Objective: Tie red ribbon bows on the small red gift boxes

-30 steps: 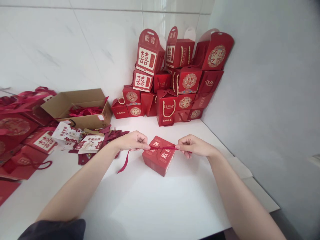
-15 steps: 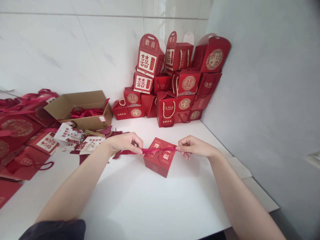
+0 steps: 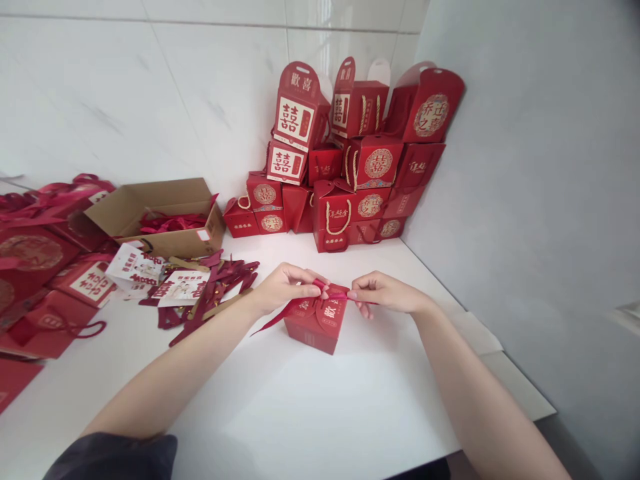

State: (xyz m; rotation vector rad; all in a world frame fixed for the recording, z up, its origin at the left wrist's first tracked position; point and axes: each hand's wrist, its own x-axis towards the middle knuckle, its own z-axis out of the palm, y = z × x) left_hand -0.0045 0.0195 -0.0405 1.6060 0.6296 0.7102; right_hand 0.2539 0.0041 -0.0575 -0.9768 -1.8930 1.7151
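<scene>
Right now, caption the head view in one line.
Left hand and right hand pinch a red ribbon atop a red gift box.

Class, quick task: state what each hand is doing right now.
Left hand: closed, pinching the red ribbon.
Right hand: closed, pinching the red ribbon.

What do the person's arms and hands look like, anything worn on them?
Both are bare: the left hand and right hand have no gloves, and no ring, watch or bracelet shows. The left forearm and right forearm are uncovered too. A dark fabric sleeve, near black, shows at the bottom edge of the view on the left arm; none shows on the right arm.
</scene>
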